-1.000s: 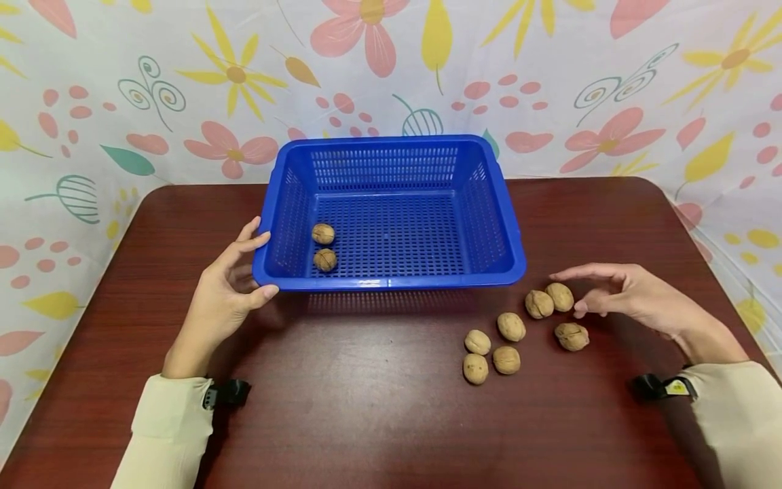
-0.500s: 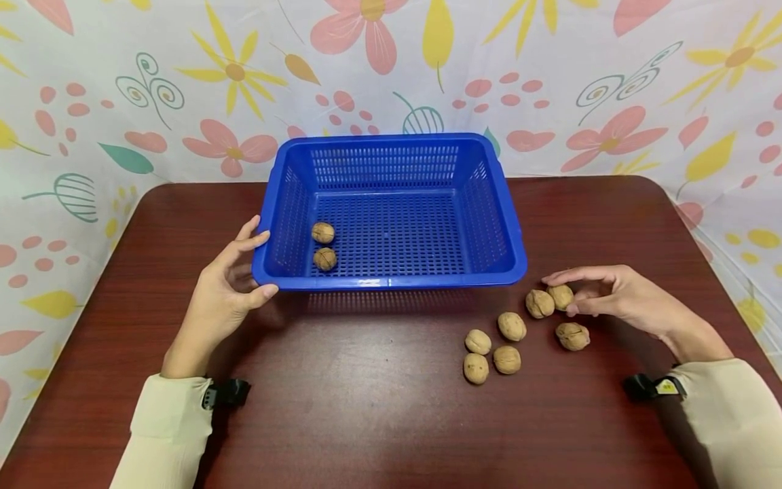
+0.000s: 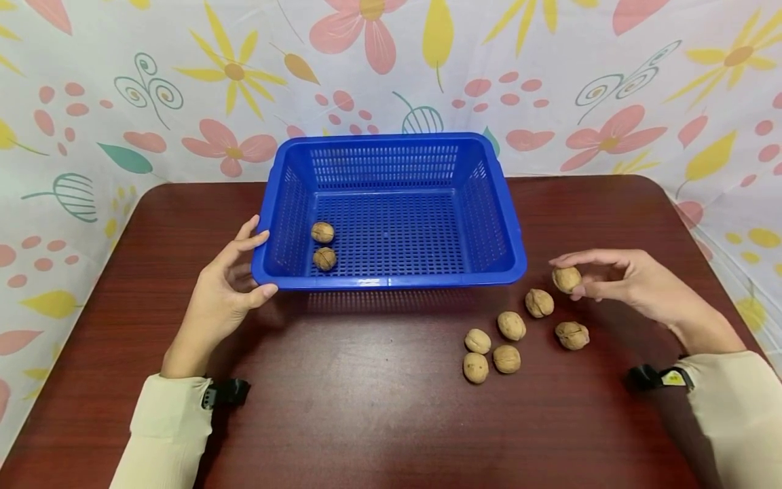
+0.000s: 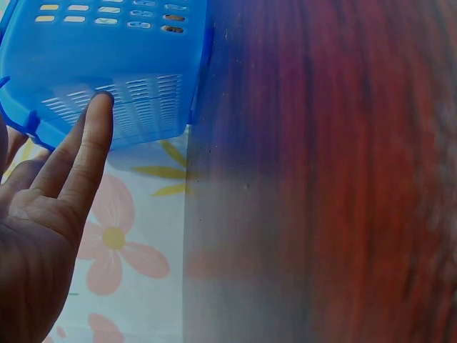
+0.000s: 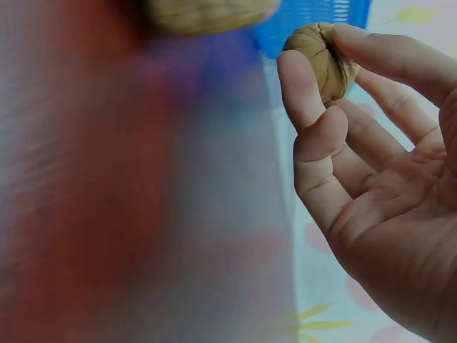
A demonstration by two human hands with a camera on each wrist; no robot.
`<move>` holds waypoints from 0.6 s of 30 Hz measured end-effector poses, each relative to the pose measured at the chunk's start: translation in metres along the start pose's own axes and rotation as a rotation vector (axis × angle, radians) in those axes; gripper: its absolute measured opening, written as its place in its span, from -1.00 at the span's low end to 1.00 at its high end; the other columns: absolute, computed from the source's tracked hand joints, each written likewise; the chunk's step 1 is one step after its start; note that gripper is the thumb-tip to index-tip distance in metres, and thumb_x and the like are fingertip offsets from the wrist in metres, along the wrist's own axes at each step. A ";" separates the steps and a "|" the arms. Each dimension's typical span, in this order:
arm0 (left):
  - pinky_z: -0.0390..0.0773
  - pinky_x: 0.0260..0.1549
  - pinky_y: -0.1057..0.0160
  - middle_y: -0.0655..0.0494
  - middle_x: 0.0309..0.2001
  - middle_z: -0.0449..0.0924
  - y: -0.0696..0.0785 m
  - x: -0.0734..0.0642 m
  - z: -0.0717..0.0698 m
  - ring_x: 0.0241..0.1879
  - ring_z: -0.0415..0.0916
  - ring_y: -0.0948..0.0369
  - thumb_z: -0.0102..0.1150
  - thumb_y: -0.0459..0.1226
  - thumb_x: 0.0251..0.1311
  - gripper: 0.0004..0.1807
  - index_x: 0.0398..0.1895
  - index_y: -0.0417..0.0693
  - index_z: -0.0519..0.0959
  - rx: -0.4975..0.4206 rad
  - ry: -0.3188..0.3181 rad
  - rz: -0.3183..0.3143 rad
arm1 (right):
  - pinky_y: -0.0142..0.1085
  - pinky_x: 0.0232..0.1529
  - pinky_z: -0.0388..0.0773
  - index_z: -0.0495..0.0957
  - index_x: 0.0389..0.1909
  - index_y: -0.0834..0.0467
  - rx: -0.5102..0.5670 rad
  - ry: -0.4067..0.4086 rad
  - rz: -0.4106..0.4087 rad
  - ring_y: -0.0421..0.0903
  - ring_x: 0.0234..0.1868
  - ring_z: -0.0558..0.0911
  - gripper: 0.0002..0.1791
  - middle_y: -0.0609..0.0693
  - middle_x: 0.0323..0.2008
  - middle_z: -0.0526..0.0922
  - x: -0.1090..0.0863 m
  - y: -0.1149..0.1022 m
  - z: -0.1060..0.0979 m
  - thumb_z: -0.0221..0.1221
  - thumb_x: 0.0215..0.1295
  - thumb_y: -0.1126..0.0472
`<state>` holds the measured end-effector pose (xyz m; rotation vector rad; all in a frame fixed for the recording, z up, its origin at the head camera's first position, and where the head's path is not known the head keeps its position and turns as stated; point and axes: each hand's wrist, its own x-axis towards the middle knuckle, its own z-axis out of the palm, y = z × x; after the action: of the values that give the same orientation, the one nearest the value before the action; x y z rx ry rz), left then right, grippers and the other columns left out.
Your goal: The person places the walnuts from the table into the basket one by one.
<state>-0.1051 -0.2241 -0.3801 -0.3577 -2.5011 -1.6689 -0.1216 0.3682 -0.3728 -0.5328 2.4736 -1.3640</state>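
- Pinches one walnut (image 3: 566, 279) between thumb and fingertips of the right hand (image 3: 641, 282); rests the left hand (image 3: 218, 292), fingers straight, along the left side of the blue basket (image 3: 427, 280), thumb at the near left corner.
- Holds that walnut outside the basket, near its near right corner, apparently raised off the table (image 3: 366, 407).
- Likely handles light, hard and stiff; probably grips well on the wrinkled shell, yet apt to roll if set down loosely.
- Best taken across the rounded sides, thumb opposite fingertips, with a mild squeeze.
- Shows six loose walnuts (image 3: 511, 326) on the table, nearer the right hand.
- Contains two walnuts (image 3: 322, 232) at the basket's left end.
- Looks like light, slightly flexible plastic in the basket; best held by the rim.
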 end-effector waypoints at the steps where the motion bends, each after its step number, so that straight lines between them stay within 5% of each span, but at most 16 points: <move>1: 0.63 -0.04 0.54 0.08 0.67 0.13 0.000 0.000 0.000 0.05 0.61 0.48 0.40 -0.54 0.20 -0.20 0.54 -0.11 0.40 -0.002 0.000 0.000 | -0.31 -0.25 0.71 0.59 0.25 0.30 -0.014 0.012 0.006 -0.14 -0.23 0.80 -0.60 -0.23 0.11 0.77 0.001 -0.006 -0.002 0.19 0.43 0.50; 6: 0.63 -0.04 0.54 0.07 0.67 0.13 -0.001 0.000 0.000 0.04 0.61 0.49 0.40 -0.54 0.19 -0.20 0.53 -0.12 0.40 0.001 0.000 0.007 | -0.32 -0.19 0.74 0.57 0.26 0.36 0.011 0.032 -0.044 -0.11 -0.22 0.80 -0.59 -0.11 0.14 0.77 0.016 -0.042 -0.014 0.19 0.41 0.52; 13: 0.64 -0.06 0.54 0.05 0.67 0.12 -0.002 0.001 -0.001 0.06 0.61 0.51 0.40 -0.57 0.17 -0.19 0.53 -0.14 0.40 -0.001 -0.002 0.020 | -0.34 -0.16 0.72 0.56 0.25 0.42 0.205 0.009 -0.113 -0.06 -0.15 0.82 -0.56 0.04 0.18 0.75 0.053 -0.095 -0.022 0.18 0.37 0.59; 18: 0.64 -0.05 0.54 0.04 0.67 0.12 -0.001 0.001 0.000 0.06 0.61 0.50 0.40 -0.57 0.17 -0.20 0.53 -0.16 0.40 -0.009 -0.001 0.020 | -0.33 -0.18 0.67 0.62 0.29 0.23 0.067 -0.008 -0.057 -0.03 -0.16 0.82 -0.56 -0.02 0.18 0.75 0.088 -0.144 -0.012 0.26 0.41 0.42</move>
<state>-0.1062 -0.2246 -0.3812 -0.3834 -2.4826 -1.6735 -0.1785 0.2681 -0.2491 -0.5965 2.4142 -1.4568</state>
